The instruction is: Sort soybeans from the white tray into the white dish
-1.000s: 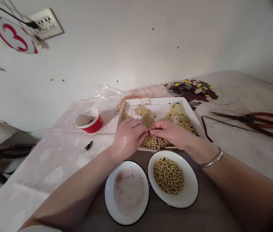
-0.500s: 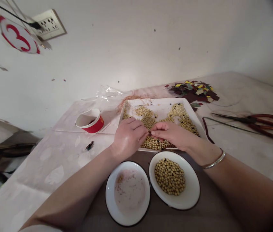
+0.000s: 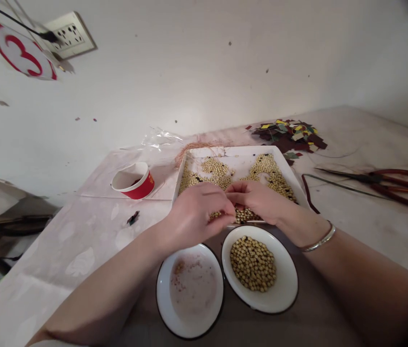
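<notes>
My left hand (image 3: 202,212) is closed in a pinch over the near edge of a white tray (image 3: 301,197) of pale beads (image 3: 214,167). Its fingertips are beside those of my right hand (image 3: 256,198), whose thumb and forefinger are pressed together. Whatever either hand pinches is too small or hidden to make out. Below the tray sit two dark-rimmed white dishes. The right dish (image 3: 286,274) holds a heap of yellowish beads (image 3: 253,264); the left dish (image 3: 192,294) has reddish residue and a few small bits.
A red and white paper cup (image 3: 140,185) stands left of the tray. Thin reddish strands (image 3: 192,149) and clear plastic (image 3: 160,140) lie behind it. At the right are coloured scraps (image 3: 290,135) and large scissors (image 3: 380,179).
My left hand has moved right and slightly down, its fingers now overlapping in front of my right fingertips. My right hand has stayed nearly in place. The view has shifted slightly.
</notes>
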A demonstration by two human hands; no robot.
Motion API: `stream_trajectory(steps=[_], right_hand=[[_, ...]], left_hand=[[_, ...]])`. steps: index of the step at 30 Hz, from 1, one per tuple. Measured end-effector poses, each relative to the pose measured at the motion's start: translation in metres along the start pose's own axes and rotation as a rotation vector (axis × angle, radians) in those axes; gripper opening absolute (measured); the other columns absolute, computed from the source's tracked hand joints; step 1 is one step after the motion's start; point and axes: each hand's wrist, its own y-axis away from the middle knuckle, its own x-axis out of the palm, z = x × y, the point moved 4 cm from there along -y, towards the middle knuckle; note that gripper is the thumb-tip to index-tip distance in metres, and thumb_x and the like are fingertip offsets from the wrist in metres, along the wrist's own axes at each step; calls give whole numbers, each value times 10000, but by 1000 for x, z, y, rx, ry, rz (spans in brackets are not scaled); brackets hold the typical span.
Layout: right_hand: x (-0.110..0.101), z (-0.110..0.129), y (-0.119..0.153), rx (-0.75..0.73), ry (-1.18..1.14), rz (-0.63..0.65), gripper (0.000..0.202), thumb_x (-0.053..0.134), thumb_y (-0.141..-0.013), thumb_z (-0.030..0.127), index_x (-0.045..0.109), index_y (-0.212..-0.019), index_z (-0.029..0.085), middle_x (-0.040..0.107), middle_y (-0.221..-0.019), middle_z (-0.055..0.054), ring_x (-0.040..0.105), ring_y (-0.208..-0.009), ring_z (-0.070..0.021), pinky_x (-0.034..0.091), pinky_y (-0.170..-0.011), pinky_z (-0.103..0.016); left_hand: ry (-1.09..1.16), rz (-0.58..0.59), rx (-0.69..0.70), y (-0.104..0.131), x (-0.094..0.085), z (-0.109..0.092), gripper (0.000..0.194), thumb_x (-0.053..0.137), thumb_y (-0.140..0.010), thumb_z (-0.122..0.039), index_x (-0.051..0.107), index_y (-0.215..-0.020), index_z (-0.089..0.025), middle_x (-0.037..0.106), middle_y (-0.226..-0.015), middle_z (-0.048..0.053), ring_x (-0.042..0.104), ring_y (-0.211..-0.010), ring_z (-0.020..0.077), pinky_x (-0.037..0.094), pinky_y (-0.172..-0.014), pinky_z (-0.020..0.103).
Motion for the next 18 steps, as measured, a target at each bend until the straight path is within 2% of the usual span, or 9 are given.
stream_trajectory(steps=[3,7,12,18], right_hand=[[-1,0,0,0,6,-11,106,580,-737,282,584,-709,180,547,-642,2,444,-556,-116,343,-526,-260],[-2,-3,-1,19,3,-29,113,596,-719,296,586,-722,183,532,-626,15,423,-527,-110,323,-513,-263],[0,-4,-1,23,-8,-27,107,562,-752,280,582,-724,179,534,-651,11,409,-521,-98,310,-507,-262],[0,-3,0,39,8,-38,92,559,-763,262,579,-712,188,531,-636,7,411,-522,-104,316,-503,-267]], left_hand=[[49,114,21,0,6,-4,106,543,-843,-230,635,-816,-185,649,-811,29,577,-802,136,466,-759,276],[-114,150,-81,3,17,20,107,564,-829,-236,645,-801,-173,644,-802,27,574,-789,147,454,-743,281],[-310,324,-204,9,33,43,78,600,-780,-220,663,-754,-181,606,-725,20,563,-721,161,421,-641,269],[-359,336,-233,11,37,46,81,594,-761,-232,643,-718,-185,595,-702,16,551,-688,170,397,-599,274]])
